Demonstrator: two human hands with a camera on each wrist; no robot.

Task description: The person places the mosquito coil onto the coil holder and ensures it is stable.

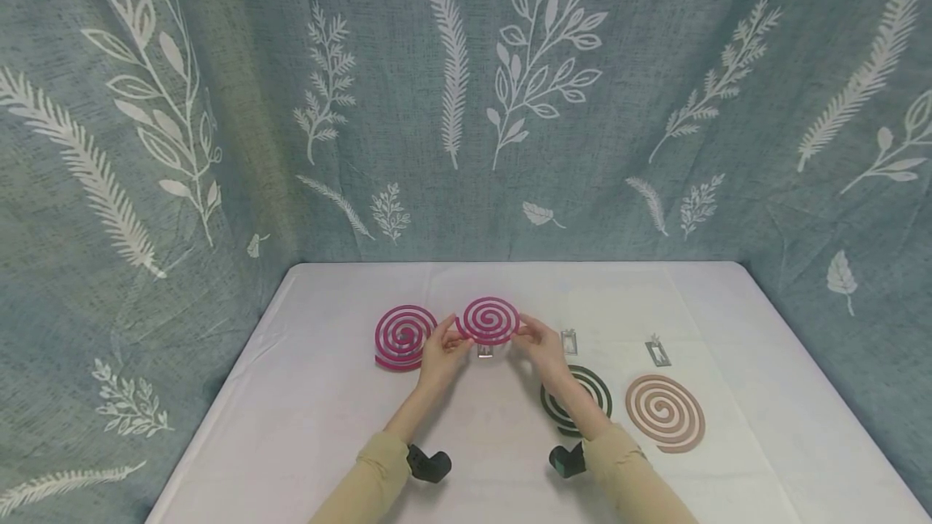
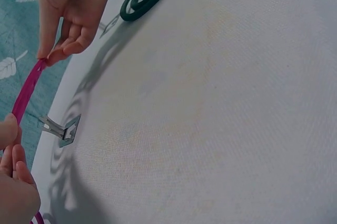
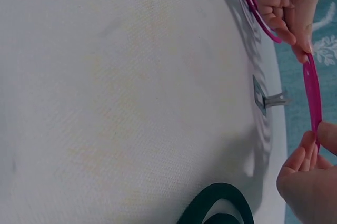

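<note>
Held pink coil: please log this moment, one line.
left hand: pinches pink coil | right hand: likewise | nearest metal stand: on table

White table (image 1: 291, 427); atop it, green coil (image 2: 150, 2); tan coil (image 1: 661, 407) (alongside); metal stands (image 1: 569, 342)

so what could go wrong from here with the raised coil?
1. The left grip and right grip hold the raised magenta coil only by its edges; uneven pressure might flex or crack it.
2. The small metal stand, just below it in the head view, might get knocked.
3. The right forearm crosses over the green coil; lowering could brush it.
</note>
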